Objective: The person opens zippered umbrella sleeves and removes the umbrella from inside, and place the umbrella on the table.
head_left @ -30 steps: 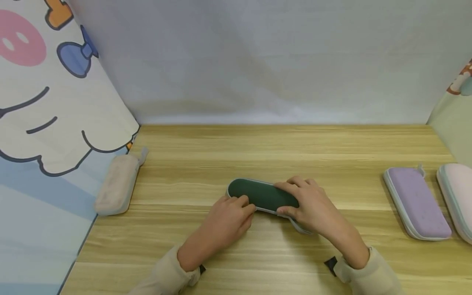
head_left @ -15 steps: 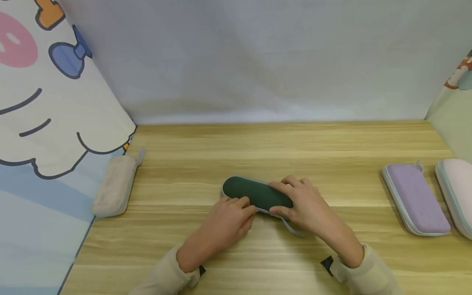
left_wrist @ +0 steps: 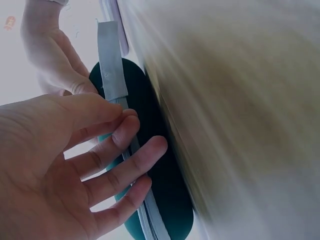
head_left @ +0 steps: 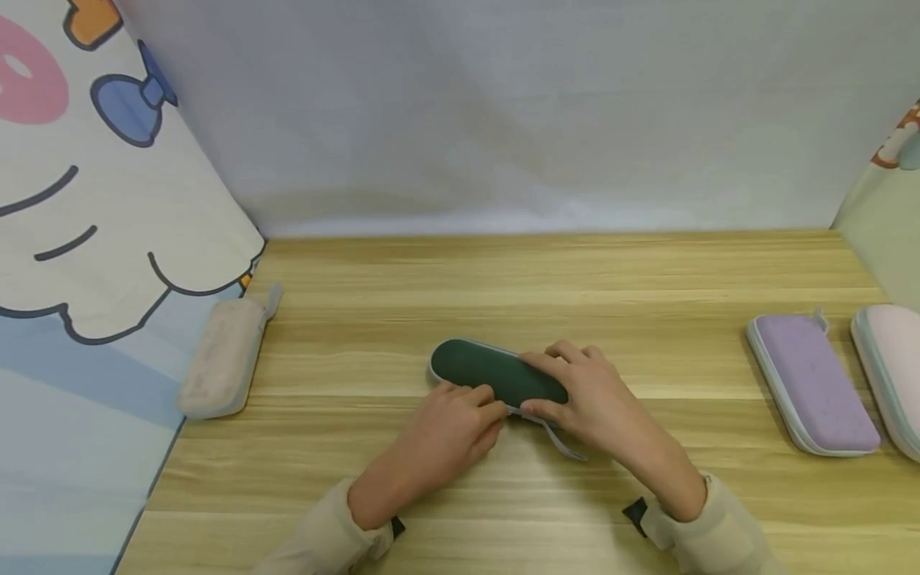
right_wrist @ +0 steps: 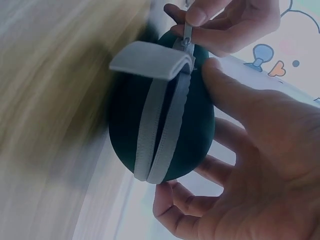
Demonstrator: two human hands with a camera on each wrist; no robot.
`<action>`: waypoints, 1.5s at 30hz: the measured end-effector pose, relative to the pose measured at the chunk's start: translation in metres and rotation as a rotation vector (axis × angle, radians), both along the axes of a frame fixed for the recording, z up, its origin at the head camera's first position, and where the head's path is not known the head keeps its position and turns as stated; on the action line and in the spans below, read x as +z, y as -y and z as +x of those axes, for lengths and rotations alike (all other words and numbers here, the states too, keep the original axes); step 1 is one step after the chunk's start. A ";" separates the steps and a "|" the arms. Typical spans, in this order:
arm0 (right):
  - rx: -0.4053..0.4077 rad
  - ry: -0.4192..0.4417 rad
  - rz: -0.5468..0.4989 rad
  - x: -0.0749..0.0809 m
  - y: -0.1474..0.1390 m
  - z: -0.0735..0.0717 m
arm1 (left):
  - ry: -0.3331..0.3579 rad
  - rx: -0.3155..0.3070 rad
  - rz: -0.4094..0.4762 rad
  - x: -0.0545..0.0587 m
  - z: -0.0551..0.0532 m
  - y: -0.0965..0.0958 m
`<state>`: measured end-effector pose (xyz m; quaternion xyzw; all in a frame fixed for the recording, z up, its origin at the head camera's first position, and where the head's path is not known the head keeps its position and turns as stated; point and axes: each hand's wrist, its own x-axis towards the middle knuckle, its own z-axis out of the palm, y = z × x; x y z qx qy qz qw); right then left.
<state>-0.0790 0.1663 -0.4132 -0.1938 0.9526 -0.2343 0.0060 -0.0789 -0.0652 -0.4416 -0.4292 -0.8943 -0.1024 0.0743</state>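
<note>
A dark green oval zip case (head_left: 496, 371) with pale grey zipper tape lies in the middle of the table. At its near long side my left hand (head_left: 446, 423) pinches the zipper pull (right_wrist: 187, 32) between thumb and forefinger, as the right wrist view shows. My right hand (head_left: 589, 391) grips the case's right end, thumb on the near side and fingers over the far side. A grey fabric loop (right_wrist: 150, 60) sticks out from the near side, close to the right thumb. Around the right end, the two tape edges stand slightly apart.
On the wooden table (head_left: 546, 279), a beige case (head_left: 223, 359) lies at the left edge. A purple case (head_left: 815, 383) and a pale pink case (head_left: 894, 371) lie side by side at the right. White cloth (head_left: 503, 120) hangs behind.
My left hand has moved right along the near side of the green case, toward my right hand. The case has slid slightly left with my right hand on it, and more of the loop shows.
</note>
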 end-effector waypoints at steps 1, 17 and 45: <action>0.003 -0.005 0.000 0.000 0.000 0.000 | 0.012 -0.002 -0.003 0.000 0.000 0.000; 0.035 0.017 -0.011 0.004 0.000 0.002 | 0.015 -0.004 0.003 -0.002 0.001 -0.002; 0.049 0.144 -0.009 0.011 -0.010 0.001 | 0.018 0.055 0.114 0.013 -0.011 0.012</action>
